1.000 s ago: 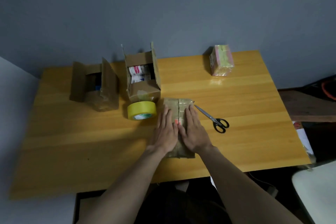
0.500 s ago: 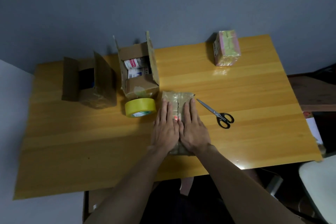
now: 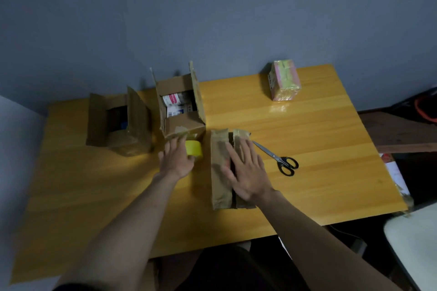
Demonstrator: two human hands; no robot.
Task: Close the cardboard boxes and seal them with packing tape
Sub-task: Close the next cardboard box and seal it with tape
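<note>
Cardboard box [image 3: 221,170] lies near the front middle of the yellow counter [image 3: 331,149], its top flaps slightly parted under the flat, straight-fingered right hand [image 3: 248,172]. Left hand [image 3: 177,158] reaches over the yellow tape roll [image 3: 195,148] with fingers extended; whether it grips the roll I cannot tell. Scissors [image 3: 279,158] lie just right of the box.

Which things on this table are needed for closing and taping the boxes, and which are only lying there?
Needed: flat box, two open boxes, yellow tape roll, scissors.
Lying about: wrapped pink-and-green packet.
</note>
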